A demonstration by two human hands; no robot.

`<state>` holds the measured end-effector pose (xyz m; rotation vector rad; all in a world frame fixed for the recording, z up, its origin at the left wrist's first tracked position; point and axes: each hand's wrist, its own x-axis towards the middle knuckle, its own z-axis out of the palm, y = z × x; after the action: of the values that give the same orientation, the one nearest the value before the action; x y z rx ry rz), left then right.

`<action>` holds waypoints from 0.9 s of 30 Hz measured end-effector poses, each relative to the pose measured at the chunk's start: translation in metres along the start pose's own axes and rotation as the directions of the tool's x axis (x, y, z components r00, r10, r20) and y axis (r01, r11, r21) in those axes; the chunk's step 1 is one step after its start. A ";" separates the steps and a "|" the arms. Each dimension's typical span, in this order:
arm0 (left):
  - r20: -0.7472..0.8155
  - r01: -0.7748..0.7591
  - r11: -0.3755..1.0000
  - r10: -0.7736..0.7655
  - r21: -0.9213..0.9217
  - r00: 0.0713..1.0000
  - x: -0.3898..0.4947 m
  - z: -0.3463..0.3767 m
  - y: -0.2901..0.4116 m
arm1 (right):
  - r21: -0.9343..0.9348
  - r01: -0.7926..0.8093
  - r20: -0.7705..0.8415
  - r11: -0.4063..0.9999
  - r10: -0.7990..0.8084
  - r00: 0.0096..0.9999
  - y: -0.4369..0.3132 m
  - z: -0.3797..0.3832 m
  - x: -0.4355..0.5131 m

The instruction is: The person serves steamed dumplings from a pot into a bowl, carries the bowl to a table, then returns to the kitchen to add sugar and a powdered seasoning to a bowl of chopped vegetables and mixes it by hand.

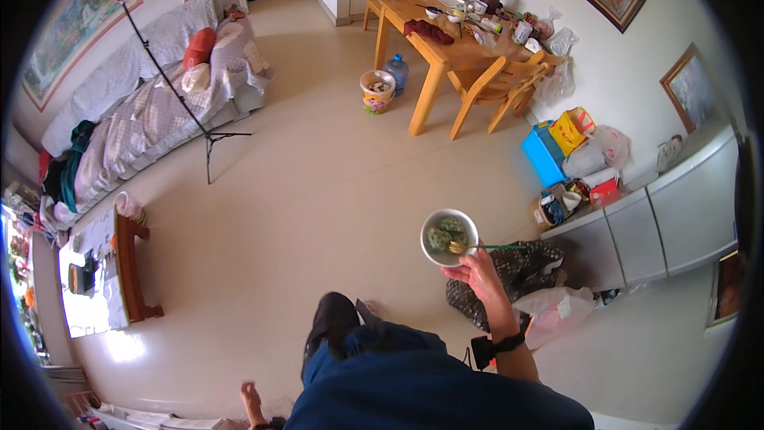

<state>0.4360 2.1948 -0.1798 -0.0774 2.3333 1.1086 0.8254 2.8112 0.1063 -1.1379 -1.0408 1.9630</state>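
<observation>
My right hand grips a white bowl by its near rim, out in front of me to the right. Two rounded lumps of greenish food lie inside the bowl. A fork with gold tines and a green handle rests across the bowl, its tines by the food and its handle sticking out to the right over my fingers. My left hand hangs low at the bottom left, apart from the bowl. It is small in view, and its finger pose is unclear.
Ahead stands a cluttered wooden table with a wooden chair, a lined bin and a water jug. A black tripod stand is beside the covered sofa. Bags and a low cabinet line the right.
</observation>
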 end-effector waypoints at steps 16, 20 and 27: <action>-0.208 -0.226 0.803 0.394 0.551 0.895 0.462 0.177 0.594 | 0.136 0.102 -0.133 0.985 -0.084 0.988 -0.237 0.160 0.524; 0.017 -0.534 0.703 0.598 0.470 0.801 0.581 0.309 0.866 | 0.169 0.144 -0.179 0.975 -0.114 0.977 -0.284 0.168 0.647; 0.496 -0.765 -0.023 0.774 0.644 0.393 0.700 0.469 1.042 | 0.201 0.149 -0.201 0.968 -0.108 0.974 -0.385 0.176 0.891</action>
<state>-0.2327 3.3470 -0.0395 1.8573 2.5950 0.1384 0.3390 3.6690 0.1430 -1.0836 -0.7630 1.7775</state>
